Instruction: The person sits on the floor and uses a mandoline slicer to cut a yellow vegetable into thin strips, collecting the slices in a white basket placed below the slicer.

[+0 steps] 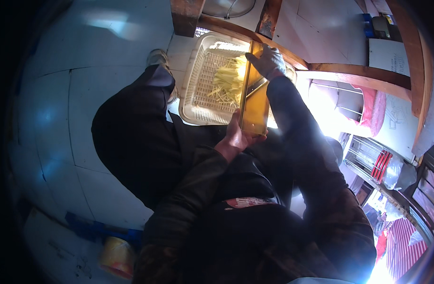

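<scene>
A yellow mandoline slicer (256, 110) with a diagonal metal blade (256, 88) lies across the right part of a pale plastic basket (189, 88). My bare left hand (236, 136) grips the slicer's near end, thumb along its left edge. On the far half of the slicer is my right hand (268, 63), in a greyish glove, its thumb spread toward the left edge. Whether anything lies under that palm is hidden. Pale yellow shreds of a cut vegetable (227, 80) are heaped in the basket, left of the slicer and partly beneath it.
Wooden frame bars (355, 72) run beyond the basket and to the right. A wire rack (362, 156) and a pink-red item (371, 110) are at right. My shoe (158, 58) stands left of the basket. A roll of tape (118, 257) is at lower left.
</scene>
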A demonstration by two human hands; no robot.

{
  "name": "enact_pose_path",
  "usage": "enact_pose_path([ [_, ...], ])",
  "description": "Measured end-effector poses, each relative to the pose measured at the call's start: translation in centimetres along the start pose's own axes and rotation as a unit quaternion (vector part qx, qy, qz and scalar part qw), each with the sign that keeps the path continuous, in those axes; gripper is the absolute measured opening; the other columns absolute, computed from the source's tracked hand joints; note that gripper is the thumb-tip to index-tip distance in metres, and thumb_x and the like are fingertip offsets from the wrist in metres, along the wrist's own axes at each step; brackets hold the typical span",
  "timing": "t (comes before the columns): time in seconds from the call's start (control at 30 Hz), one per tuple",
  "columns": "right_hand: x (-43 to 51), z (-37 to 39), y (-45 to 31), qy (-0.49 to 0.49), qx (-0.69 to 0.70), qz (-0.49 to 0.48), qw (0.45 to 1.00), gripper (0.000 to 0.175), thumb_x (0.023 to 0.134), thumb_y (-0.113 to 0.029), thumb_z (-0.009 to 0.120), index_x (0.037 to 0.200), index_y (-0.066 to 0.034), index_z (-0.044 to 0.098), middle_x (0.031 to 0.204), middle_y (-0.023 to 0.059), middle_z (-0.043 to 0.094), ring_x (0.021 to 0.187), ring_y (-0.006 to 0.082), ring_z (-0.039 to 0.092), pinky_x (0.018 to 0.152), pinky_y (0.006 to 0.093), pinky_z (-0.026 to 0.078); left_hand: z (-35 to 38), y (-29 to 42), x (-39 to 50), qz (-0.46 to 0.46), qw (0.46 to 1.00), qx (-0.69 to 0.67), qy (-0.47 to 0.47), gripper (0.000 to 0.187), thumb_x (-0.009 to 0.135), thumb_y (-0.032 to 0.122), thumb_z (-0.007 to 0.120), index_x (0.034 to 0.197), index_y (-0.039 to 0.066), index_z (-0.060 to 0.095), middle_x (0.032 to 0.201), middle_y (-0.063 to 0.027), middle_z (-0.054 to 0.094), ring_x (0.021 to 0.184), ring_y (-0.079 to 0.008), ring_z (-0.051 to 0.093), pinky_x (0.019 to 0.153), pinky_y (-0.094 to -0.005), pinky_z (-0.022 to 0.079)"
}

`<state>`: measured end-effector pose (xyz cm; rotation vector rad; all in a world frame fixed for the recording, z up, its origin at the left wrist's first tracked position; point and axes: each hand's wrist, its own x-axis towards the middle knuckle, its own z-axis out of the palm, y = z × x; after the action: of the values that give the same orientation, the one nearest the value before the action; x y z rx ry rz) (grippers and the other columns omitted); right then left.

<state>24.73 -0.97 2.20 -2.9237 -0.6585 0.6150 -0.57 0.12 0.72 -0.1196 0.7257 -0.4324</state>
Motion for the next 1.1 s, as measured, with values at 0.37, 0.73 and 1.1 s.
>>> enact_pose_path([
  [0.37,-9.2,0.3,0.3,0.003,0.188,0.023,0.982,0.062,0.081,-0.038,0.082,0.132,-0.0056,0.065,0.126,0.0222,0.063,0.114,0.0386,0.062,0.103,0.0481,0.047,-1.6,0.2,1.1,0.017,0.999,0.010,-0.050,0.083,0.101,0.071,0.026,0.149,0.005,0.045,0.133,-0.0234,0.060,0.113,-0.0463,0.064,0.091,-0.0622,0.054],
  [0.73,-9.8,5.4,-2.2,0.199,0.037,0.010,0.979,0.069,0.092,-0.047,0.066,0.145,-0.0083,0.049,0.149,0.0240,0.044,0.140,0.0446,0.038,0.117,0.0579,0.029,-0.4,0.0,0.0,0.005,0.998,-0.010,0.062,0.075,0.100,0.071,0.032,0.149,0.017,0.047,0.146,-0.0139,0.054,0.131,-0.0367,0.055,0.107,-0.0595,0.045],
  [1.1,0.4,1.6,-1.5,-0.047,-0.096,0.094,0.990,0.097,0.082,-0.075,0.067,0.143,-0.0010,0.053,0.142,0.0279,0.057,0.124,0.0379,0.063,0.099,0.0478,0.054,-0.6,-0.1,0.5,0.008,1.000,0.017,-0.012,0.085,0.101,0.073,0.020,0.149,0.007,0.045,0.128,-0.0228,0.063,0.106,-0.0456,0.067,0.085,-0.0587,0.057],
])
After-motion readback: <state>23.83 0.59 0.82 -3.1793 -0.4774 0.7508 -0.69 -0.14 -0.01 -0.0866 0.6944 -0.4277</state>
